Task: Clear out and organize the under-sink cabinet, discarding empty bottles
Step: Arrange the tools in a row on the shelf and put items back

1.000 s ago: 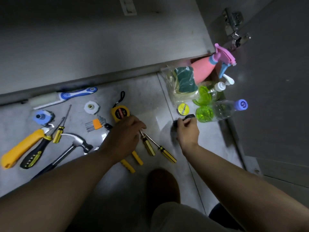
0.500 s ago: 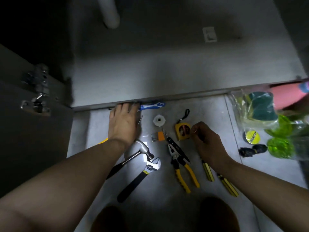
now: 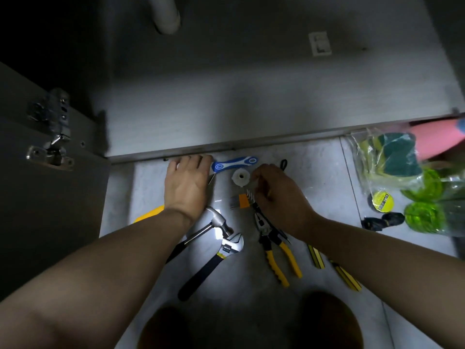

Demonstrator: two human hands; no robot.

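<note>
Item: hex key set, an orange plastic holder with a fan of thin steel keys. It lies flat on the tiled floor just beneath the curled fingers of the right hand and to the right of the left hand. Handling is judged light and rigid, with the keys liable to swing on the holder. It is best taken by the orange body, pinched across its flat sides, rather than by the steel ends. Right hand: fingers are curled downward over the set, but whether anything is pinched cannot be told (the fingertips are turned away from view). Left hand: laid flat with fingers extended toward the cabinet sill, and nothing is seen gripped. Also recorded: a white plastic nut between the hands, a claw hammer and adjustable wrench near the left wrist, and pliers under the right wrist. Green-tinted bottles lie well to the right of the right hand, not yet sorted.
</note>
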